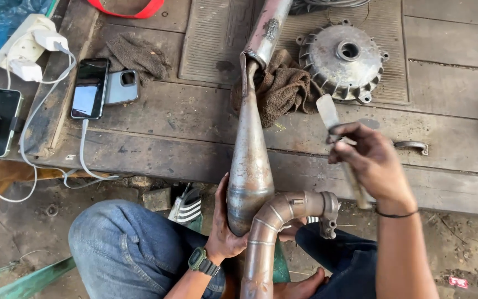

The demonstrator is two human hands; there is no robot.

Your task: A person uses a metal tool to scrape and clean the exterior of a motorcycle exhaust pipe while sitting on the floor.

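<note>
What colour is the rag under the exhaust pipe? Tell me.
Brown: a crumpled brown cloth rag beneath the rusty metal exhaust pipe, head view.

Rusty exhaust pipe [250,166] lies nose-down across the wooden platform's [449,133] front edge, its curved header over the lap, while the flat scraper [328,113] sits raised just right of it.

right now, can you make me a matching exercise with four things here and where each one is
Things:
1. exhaust pipe
2. scraper tool
3. brake drum
4. phone with lit screen

Places:
A. lying on the boards at far left, plugged into a white cable
B. raised in the right hand
C. flat on the ribbed mat at the top
D. steadied at its wide end by the left hand

Pairs: 1-D, 2-B, 3-C, 4-A
</note>
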